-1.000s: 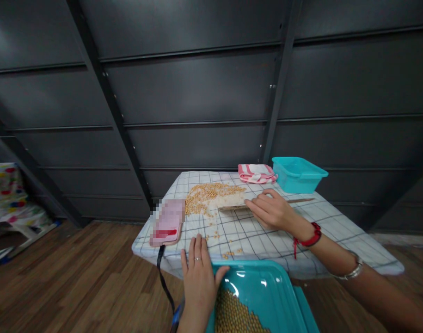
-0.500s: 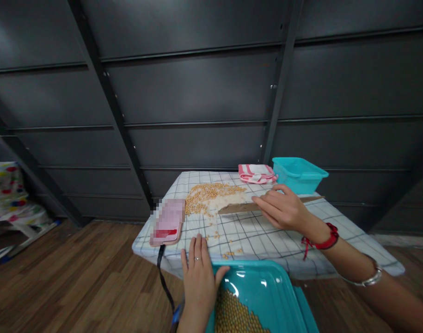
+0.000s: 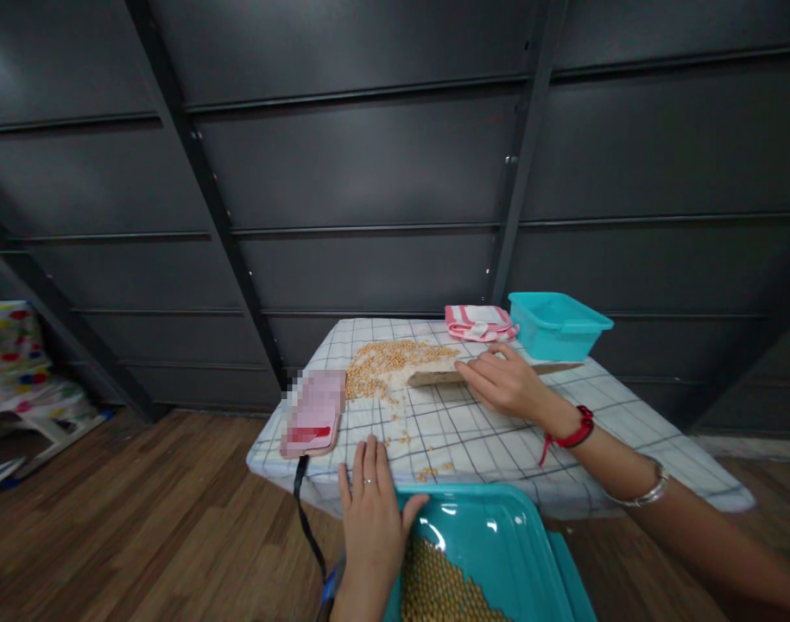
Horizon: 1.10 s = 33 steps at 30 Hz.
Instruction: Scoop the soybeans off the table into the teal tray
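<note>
In the head view my right hand [image 3: 508, 382] pinches a strip of brown cardboard [image 3: 432, 378], held low over the checked cloth with its left end at a pile of white grains [image 3: 401, 377]. Yellow soybeans [image 3: 389, 356] are spread behind and left of the white grains, and a few lie loose nearer the front edge. My left hand [image 3: 370, 518] lies with fingers stretched out at the table's front edge, its thumb over the rim of a teal plastic tub [image 3: 498, 536]. Greenish-brown beans [image 3: 443, 587] fill the tub's near left part.
A phone in a pink case [image 3: 313, 415] lies at the table's left edge, with a black strap [image 3: 307, 510] hanging below. At the back stand a folded pink-and-white towel [image 3: 480, 323] and a turquoise container [image 3: 559, 326]. A dark panelled wall [image 3: 369, 173] rises behind the table.
My right hand and the cardboard strip have shifted a little left and away from me. My left hand stays in place, and the beans look much the same.
</note>
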Tool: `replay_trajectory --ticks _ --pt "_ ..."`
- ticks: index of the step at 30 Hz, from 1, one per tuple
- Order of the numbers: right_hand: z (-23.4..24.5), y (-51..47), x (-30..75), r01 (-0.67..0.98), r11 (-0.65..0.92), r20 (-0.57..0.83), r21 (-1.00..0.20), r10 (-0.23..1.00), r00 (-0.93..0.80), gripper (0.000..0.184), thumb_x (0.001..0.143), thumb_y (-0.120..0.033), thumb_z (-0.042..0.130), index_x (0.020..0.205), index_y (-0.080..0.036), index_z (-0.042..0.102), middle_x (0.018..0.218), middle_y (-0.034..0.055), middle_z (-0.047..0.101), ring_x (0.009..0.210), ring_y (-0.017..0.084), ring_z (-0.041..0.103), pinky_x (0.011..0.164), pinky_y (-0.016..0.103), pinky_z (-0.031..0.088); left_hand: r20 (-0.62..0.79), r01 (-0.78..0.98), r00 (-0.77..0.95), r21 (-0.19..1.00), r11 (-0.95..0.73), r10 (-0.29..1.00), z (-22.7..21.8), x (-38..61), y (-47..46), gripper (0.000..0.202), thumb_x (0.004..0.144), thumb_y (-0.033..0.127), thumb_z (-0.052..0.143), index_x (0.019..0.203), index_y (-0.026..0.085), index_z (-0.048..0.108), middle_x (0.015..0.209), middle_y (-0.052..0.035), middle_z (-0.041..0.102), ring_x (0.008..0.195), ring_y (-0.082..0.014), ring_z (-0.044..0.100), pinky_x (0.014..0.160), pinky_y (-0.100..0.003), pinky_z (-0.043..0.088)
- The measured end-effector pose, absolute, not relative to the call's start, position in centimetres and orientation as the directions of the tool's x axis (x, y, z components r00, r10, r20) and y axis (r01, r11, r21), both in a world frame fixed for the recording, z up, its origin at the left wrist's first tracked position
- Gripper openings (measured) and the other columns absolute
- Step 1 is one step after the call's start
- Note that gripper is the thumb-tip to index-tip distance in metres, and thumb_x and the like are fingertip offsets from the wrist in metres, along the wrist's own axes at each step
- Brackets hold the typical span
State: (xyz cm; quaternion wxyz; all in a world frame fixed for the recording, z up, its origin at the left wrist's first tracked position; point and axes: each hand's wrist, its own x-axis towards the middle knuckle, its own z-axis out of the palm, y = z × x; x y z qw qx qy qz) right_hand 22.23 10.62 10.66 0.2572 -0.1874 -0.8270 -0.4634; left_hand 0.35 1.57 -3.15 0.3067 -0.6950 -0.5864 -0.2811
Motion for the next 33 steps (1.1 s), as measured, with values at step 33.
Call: replay_trajectory --ticks 33 --pt "12.3 4.6 22.6 0.419 0.674 0.556 0.608 0.015 -0.831 0.019 0.078 -0.006 0.041 0.093 -0.007 0.054 0.063 0.0033 0.058 0.062 0.012 0.048 0.065 0.031 0.036 0.748 0.990 0.139 -0.088 -0.110 0.649 -2.9 0.4 1.7 0.078 0.074 0.066 0.023 0.117 0.004 0.045 0.117 -0.0176 0.054 0.113 -0.0286 0.043 0.095 -0.046 0.027"
